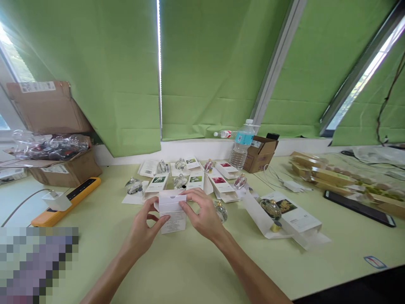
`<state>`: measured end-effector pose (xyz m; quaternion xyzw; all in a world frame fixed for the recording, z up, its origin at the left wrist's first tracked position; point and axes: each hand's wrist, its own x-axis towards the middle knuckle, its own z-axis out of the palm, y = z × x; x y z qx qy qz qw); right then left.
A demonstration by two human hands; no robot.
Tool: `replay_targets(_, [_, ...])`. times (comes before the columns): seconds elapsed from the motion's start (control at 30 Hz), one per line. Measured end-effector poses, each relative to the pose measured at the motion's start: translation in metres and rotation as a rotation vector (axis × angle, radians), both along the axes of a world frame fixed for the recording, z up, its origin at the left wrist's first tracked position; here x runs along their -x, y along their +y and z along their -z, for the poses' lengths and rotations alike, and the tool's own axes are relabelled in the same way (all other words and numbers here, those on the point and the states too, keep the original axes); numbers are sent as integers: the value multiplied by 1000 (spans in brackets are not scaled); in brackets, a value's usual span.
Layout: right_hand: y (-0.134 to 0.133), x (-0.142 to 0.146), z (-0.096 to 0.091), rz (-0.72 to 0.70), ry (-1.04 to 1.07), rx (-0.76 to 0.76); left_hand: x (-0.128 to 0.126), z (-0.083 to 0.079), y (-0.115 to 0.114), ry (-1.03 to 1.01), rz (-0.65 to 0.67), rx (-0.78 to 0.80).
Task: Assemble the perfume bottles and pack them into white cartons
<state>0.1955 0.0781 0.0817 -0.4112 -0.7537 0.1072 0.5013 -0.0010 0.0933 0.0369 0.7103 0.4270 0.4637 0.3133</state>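
Between my two hands is a small white paper box [173, 221] with printed text on its near face and its top flap raised. My left hand [146, 223] pinches the box's left side, thumb across the front. On its upper right, my right hand [202, 213] grips the flap's edge between thumb and fingers. Just past my right hand stands a clear glass bottle with a gold top [220, 212], partly covered by that hand. Beyond lie several opened white boxes [158, 181] with flower pictures and several small glass bottles [133, 185].
A larger white box [300, 217] lies right, beside a dark glass bottle [270, 208]. Further right is a black phone [359, 208]. A water bottle [243, 145] and a brown carton [261, 154] stand at the back. An orange power strip [68, 200] lies left, near an open cardboard box [68, 169].
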Motion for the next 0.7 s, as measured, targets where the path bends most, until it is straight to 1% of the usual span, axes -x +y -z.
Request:
replay_targets(0.33, [0, 1, 3, 4, -29, -2, 0, 0, -1, 2, 0, 3])
replay_targets(0.7, [1, -1, 3, -1, -67, -15, -1, -4, -3, -17, -4, -6])
